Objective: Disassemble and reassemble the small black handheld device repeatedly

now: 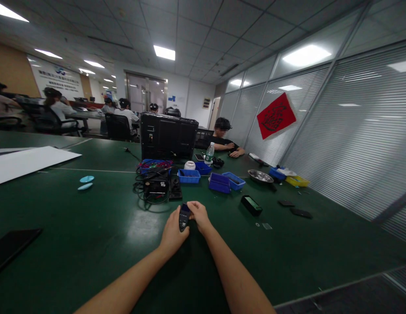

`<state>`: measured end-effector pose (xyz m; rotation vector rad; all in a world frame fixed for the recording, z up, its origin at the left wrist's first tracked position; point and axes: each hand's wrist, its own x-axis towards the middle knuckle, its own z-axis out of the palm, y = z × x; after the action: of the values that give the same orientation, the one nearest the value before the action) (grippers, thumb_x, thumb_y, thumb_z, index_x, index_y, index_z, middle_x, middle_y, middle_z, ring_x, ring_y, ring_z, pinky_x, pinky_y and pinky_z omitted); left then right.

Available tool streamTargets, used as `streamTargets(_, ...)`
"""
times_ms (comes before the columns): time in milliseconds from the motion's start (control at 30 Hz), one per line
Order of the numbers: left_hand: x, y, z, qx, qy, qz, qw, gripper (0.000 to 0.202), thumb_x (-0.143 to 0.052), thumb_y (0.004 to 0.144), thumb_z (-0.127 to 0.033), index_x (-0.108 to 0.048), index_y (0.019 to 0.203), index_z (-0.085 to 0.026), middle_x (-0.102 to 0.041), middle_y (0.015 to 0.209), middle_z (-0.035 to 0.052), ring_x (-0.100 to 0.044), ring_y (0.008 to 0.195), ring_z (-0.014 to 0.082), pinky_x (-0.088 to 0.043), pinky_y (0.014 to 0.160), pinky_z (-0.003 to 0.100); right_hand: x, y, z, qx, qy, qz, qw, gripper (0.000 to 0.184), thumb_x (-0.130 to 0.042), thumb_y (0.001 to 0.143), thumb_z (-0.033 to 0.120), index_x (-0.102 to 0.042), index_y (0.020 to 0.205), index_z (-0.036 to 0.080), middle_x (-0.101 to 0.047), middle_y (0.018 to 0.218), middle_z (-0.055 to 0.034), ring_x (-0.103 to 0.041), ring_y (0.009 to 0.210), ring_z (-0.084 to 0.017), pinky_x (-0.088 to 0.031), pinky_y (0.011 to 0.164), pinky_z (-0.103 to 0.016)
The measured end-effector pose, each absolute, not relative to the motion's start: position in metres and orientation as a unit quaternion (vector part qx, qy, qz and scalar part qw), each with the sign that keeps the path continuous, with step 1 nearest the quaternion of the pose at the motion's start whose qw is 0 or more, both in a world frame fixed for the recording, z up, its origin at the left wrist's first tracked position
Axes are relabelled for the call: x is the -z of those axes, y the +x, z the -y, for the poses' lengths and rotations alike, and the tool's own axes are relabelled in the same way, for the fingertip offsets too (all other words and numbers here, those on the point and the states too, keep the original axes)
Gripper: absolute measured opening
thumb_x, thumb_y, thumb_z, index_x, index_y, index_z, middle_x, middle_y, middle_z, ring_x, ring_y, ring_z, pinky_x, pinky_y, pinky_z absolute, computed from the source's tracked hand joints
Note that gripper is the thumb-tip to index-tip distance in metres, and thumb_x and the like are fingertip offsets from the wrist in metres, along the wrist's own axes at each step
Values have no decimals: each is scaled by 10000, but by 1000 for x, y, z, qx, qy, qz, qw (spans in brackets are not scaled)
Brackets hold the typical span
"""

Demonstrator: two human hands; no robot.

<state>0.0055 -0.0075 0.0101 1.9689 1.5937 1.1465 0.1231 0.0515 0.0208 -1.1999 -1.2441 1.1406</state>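
Observation:
A small black handheld electronic device (184, 221) with a dark screen at its top is held above the green table. My left hand (172, 230) wraps round its left side and lower end, the thumb along the bottom. My right hand (200, 216) pinches the upper right corner of the device near the screen; its fingertips are partly hidden, so anything small between them cannot be made out. Just beyond my hands is a black soldering station (155, 186) with tangled cables. To the right lies a black case with a green panel (252, 204).
Blue parts trays (219, 183), a clear bottle (210, 153), a metal bowl (260, 176) and a yellow tray (296, 181) stand farther back. A monitor (168, 137) faces away. White sheets (29, 162) and a black panel (13, 248) lie left. A person (224, 141) sits across the table.

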Motion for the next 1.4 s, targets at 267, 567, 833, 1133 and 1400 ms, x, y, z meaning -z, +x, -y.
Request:
streamTargets(267,-16,1,10,-337,704,-615,114,617,-537,681,-296,-388,1266,-166,-413,1308,100,-401,1174,244,-309,970,356,-18,135,-56,-155,-603,671,402,365,-365,836,405,-628,738,173,-612,801,-74,-527,788,-169,-369,712,-254)
streamTargets(567,-17,-3,11,-343,703,-601,166,649,-495,702,-207,-300,1320,-164,-478,1277,72,-463,1140,182,-325,955,273,-7,155,-69,-213,-604,613,463,401,-362,799,443,-613,677,154,-622,660,-50,-538,607,-157,-358,561,-237)
streamTargets(833,-23,-32,18,-298,655,-669,187,696,-523,724,-273,-231,1343,-147,-490,1263,99,-483,1118,201,-362,875,251,-6,159,-73,-293,-580,556,518,366,-401,729,427,-612,629,145,-602,596,-42,-514,500,-138,-364,479,-228)
streamTargets(1133,-31,-98,23,-281,608,-733,119,679,-488,748,-343,-234,1339,-124,-507,1236,130,-527,1065,228,-383,855,279,-3,160,-74,-270,-581,562,523,174,-350,541,187,-516,487,182,-508,479,6,-471,502,-141,-351,514,-231)
streamTargets(1400,-38,-176,19,-263,538,-798,64,705,-457,757,-411,-232,1338,-80,-527,1196,173,-541,1041,274,-421,808,313,-6,159,-70,-261,-577,578,514,142,-326,509,172,-453,451,197,-432,424,32,-443,480,-137,-324,503,-229)
